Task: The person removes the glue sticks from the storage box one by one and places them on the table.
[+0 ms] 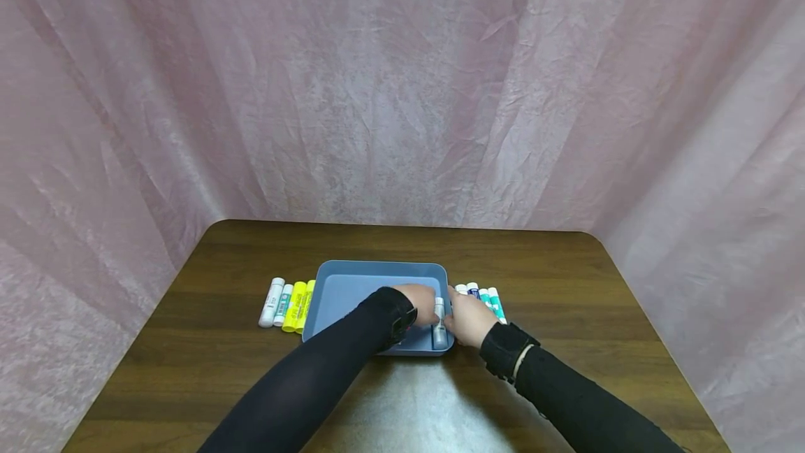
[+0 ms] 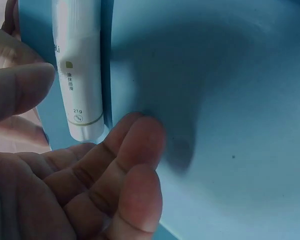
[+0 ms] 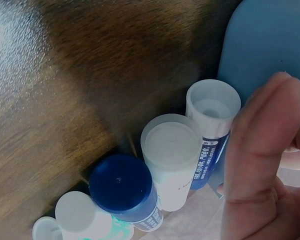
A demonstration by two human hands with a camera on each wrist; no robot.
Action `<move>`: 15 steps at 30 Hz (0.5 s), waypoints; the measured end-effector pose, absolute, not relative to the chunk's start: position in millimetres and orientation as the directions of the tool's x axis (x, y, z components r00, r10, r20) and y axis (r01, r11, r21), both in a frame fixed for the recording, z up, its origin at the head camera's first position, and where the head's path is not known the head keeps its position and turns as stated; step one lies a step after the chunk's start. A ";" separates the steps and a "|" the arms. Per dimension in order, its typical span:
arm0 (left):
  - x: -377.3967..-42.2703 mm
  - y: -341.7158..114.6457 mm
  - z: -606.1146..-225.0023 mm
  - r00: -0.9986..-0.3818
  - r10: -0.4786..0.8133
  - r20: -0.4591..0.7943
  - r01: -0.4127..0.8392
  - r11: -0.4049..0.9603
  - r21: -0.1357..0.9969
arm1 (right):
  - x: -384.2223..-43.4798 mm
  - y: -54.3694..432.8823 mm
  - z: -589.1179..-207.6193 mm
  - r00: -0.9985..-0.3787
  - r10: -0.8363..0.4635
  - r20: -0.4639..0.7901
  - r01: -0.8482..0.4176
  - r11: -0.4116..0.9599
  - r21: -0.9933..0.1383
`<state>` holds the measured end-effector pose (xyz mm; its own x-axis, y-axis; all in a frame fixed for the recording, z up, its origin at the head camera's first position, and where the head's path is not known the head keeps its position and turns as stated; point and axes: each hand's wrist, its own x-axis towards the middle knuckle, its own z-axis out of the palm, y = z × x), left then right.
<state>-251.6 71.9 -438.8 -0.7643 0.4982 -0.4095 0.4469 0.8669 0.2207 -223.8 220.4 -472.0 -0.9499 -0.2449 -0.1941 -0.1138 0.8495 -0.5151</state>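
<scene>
A white glue stick (image 1: 439, 334) lies in the blue tray (image 1: 382, 268), along its right wall. In the left wrist view its printed side and rounded end show. My left hand (image 1: 420, 303) is inside the tray on the glue stick's left, fingers loosely bent close to its end and thumb spread away. My right hand (image 1: 470, 319) is at the tray's right rim, thumb toward the glue stick. The right wrist view shows my right fingers (image 3: 270, 135) extended beside a row of glue sticks, with nothing between them.
Left of the tray stand two white glue sticks (image 1: 272, 303) and two yellow ones (image 1: 294, 307), side by side. Several more, with white, blue (image 3: 121, 184) and teal parts, are lined up right of the tray. The wooden table (image 1: 534, 257) ends at a pink curtain (image 1: 402, 89).
</scene>
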 end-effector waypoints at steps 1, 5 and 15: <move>-251.4 72.7 -439.0 -0.765 0.499 -0.407 0.446 0.867 0.224 | -223.6 220.2 -471.9 -0.950 -0.247 -0.188 -0.120 0.850 -0.512; -250.5 75.6 -438.2 -0.761 0.513 -0.398 0.453 0.859 0.240 | -223.0 219.8 -471.7 -0.952 -0.247 -0.180 -0.125 0.851 -0.510; -252.8 80.8 -439.2 -0.749 0.525 -0.405 0.457 0.851 0.259 | -223.6 220.5 -471.9 -0.949 -0.264 -0.170 -0.137 0.836 -0.532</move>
